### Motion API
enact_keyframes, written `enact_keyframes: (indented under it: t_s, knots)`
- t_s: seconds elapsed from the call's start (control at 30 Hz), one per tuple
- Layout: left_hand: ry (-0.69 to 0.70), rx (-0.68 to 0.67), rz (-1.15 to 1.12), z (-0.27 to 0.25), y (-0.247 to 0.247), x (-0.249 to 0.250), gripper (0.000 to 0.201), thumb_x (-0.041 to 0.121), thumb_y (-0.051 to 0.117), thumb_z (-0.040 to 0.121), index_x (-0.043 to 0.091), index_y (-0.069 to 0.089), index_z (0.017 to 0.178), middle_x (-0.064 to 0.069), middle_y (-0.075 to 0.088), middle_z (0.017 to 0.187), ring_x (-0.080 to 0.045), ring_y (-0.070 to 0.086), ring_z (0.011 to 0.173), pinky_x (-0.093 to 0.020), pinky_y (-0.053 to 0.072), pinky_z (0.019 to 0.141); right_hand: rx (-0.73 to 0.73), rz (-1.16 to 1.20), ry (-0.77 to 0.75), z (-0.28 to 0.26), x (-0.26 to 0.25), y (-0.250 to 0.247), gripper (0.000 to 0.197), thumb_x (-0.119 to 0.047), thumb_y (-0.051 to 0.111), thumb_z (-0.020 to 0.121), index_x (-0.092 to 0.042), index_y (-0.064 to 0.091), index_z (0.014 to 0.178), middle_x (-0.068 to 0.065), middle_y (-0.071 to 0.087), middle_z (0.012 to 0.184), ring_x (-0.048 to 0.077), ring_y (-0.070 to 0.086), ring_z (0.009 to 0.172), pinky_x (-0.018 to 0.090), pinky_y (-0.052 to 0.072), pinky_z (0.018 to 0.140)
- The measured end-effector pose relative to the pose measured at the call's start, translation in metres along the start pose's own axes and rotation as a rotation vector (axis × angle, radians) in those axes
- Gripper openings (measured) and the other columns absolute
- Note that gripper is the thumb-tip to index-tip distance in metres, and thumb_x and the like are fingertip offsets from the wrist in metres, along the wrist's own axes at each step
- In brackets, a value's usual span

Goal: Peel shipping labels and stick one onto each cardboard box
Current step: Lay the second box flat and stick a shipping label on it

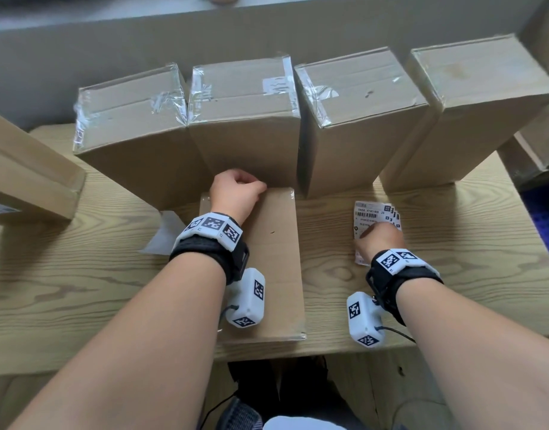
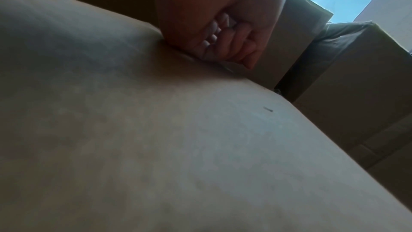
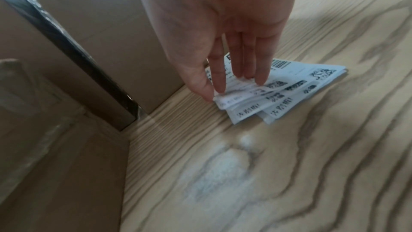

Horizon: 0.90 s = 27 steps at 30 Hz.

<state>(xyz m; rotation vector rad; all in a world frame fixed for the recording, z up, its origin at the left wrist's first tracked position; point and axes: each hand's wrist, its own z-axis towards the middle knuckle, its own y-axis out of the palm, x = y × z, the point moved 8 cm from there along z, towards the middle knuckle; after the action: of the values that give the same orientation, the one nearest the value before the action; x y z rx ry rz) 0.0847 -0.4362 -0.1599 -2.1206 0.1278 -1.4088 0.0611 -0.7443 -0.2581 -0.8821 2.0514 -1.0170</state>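
A flat cardboard box [image 1: 273,259] lies at the front middle of the wooden table [image 1: 80,290]. My left hand [image 1: 239,187] rests on its far end as a fist, fingers curled into the palm [image 2: 223,41] with nothing seen in them. Behind it stand several taped cardboard boxes in a row [image 1: 245,113]. A fanned stack of white shipping labels [image 1: 372,212] lies on the table to the right. My right hand [image 1: 375,234] reaches down onto the stack [image 3: 289,84]. Its thumb and forefinger [image 3: 219,85] pinch the lifted near corner of the top label, while the other fingers touch the sheet.
A white backing sheet [image 1: 164,234] lies on the table left of the flat box. Another cardboard box [image 1: 25,169] sticks in from the left edge. A grey wall runs behind the row. The table's front edge is close to my body.
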Motion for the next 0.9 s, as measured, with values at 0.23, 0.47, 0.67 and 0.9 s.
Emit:
enact_keyframes:
  t_s: [0.23, 0.47, 0.67, 0.9]
  knots:
    - [0.005, -0.031, 0.002, -0.002, 0.002, -0.002, 0.006, 0.021, 0.071, 0.078, 0.021, 0.065, 0.076, 0.007, 0.063, 0.058, -0.008, 0.057, 0.056, -0.022, 0.040, 0.056, -0.018, -0.067, -0.035, -0.007, 0.003, 0.008, 0.037, -0.024, 0.078, 0.073, -0.007, 0.067, 0.103, 0.015, 0.058, 0.116, 0.031, 0.059, 0.100, 0.032, 0.051, 0.082]
    - [-0.006, -0.039, -0.028, 0.001, 0.004, -0.004, 0.004, 0.019, 0.070, 0.078, 0.019, 0.066, 0.078, 0.007, 0.061, 0.056, -0.006, 0.052, 0.047, -0.019, 0.041, 0.051, 0.042, -0.008, -0.022, -0.009, 0.003, 0.002, 0.023, -0.018, 0.069, 0.080, -0.005, 0.069, 0.099, 0.016, 0.064, 0.109, 0.031, 0.059, 0.089, 0.029, 0.047, 0.070]
    - [-0.009, -0.083, -0.023, 0.001, 0.005, 0.000, 0.004, 0.015, 0.068, 0.082, 0.013, 0.065, 0.084, 0.001, 0.061, 0.059, -0.009, 0.049, 0.044, -0.018, 0.040, 0.043, 0.103, 0.094, 0.073, -0.012, 0.009, -0.024, 0.019, -0.018, 0.063, 0.087, -0.011, 0.072, 0.102, 0.015, 0.069, 0.105, 0.034, 0.064, 0.095, 0.033, 0.053, 0.077]
    - [0.012, -0.254, -0.012, -0.011, 0.015, 0.027, 0.006, 0.014, 0.063, 0.089, 0.011, 0.068, 0.086, -0.003, 0.062, 0.063, -0.014, 0.056, 0.053, -0.021, 0.049, 0.051, 0.271, 0.179, -0.046, -0.032, -0.013, -0.092, 0.027, -0.008, 0.053, 0.086, -0.020, 0.070, 0.103, 0.013, 0.069, 0.105, 0.035, 0.061, 0.093, 0.030, 0.045, 0.072]
